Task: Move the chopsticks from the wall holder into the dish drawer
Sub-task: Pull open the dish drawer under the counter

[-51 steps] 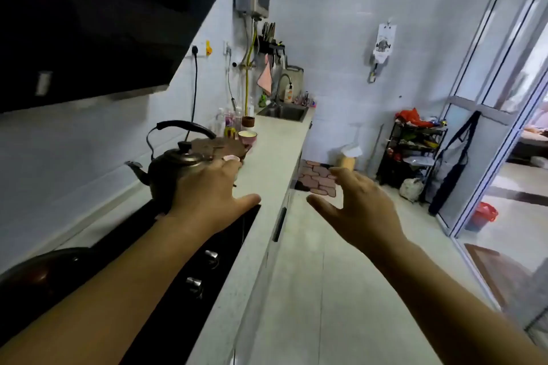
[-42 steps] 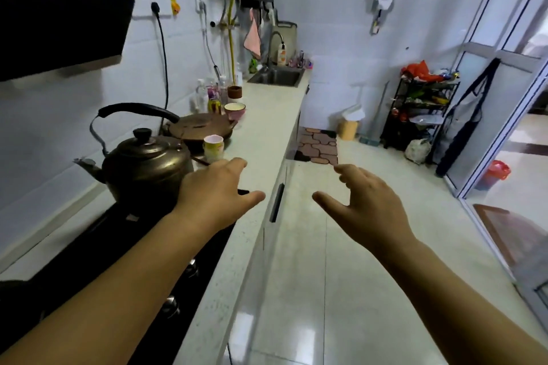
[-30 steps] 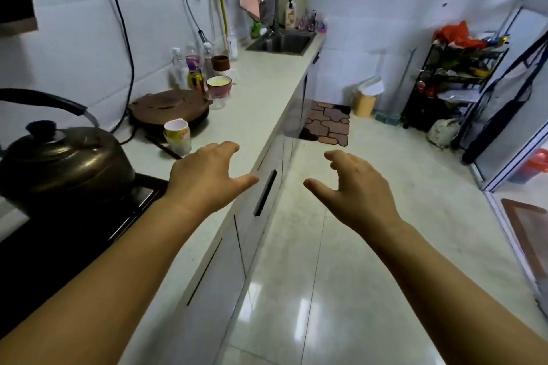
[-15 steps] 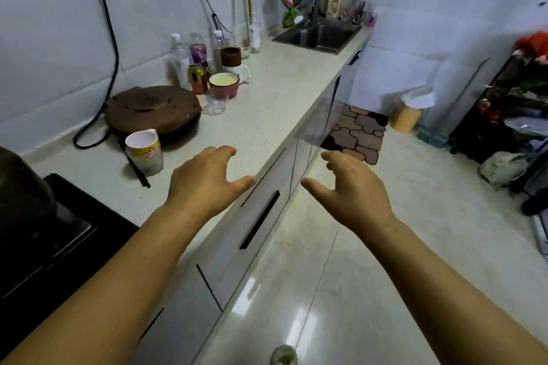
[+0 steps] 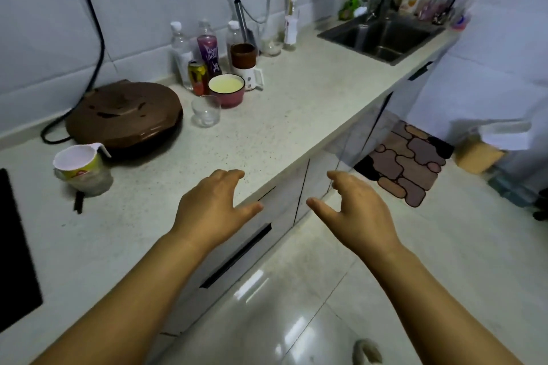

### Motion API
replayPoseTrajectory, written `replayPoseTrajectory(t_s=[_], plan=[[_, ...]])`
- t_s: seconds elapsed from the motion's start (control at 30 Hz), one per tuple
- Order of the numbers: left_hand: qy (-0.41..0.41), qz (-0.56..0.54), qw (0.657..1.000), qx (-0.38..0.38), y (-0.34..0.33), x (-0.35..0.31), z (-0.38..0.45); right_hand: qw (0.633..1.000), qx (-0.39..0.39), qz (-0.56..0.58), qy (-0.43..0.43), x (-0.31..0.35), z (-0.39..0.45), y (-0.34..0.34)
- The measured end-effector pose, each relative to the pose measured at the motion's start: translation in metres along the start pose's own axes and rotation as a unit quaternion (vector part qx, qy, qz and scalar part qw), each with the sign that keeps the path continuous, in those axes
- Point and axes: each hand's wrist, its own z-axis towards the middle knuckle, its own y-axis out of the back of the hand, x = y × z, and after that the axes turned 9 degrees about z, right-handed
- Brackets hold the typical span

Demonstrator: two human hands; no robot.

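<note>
the chopsticks were not in view now; the wall holder had slid out above the frame as the head came forward and tilted down. the left hand (image 5: pixel 212 210) and right hand (image 5: pixel 354 213) both hung half open and empty, above the drawer handle (image 5: pixel 237 256). so the task looked not yet started.

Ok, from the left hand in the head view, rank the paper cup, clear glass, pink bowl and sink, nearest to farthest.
From the left hand:
1. Paper cup, to its left on the counter.
2. Clear glass, ahead, mid-counter.
3. Pink bowl, just behind the glass.
4. Sink, at the counter's far end, to the right.
</note>
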Motion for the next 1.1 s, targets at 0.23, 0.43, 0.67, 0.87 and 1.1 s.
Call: replayPoseTrajectory(t_s=[0.23, 0.43, 0.67, 0.87, 1.1], plan=[[0.194, -0.061, 0.977, 0.059, -0.064, -0.089, 0.023, 0.989, 0.140, 0.022, 0.029, -0.125, 0.064, 0.031], [0.290, -0.045, 0.952, 0.090, -0.106, -0.143, 0.027, 0.965, 0.259, 0.003, 0.047, -0.185, 0.100, 0.026], [0.349, -0.053, 0.931, 0.096, -0.141, -0.139, 0.040, 0.933, 0.330, -0.009, 0.143, -0.179, 0.139, -0.019], [0.396, -0.093, 0.911, 0.075, -0.161, -0.120, 0.068, 0.922, 0.328, -0.019, 0.206, -0.167, 0.183, -0.054], [0.449, -0.104, 0.886, 0.049, -0.182, -0.108, 0.084, 0.909, 0.274, -0.014, 0.314, -0.144, 0.217, -0.102]])
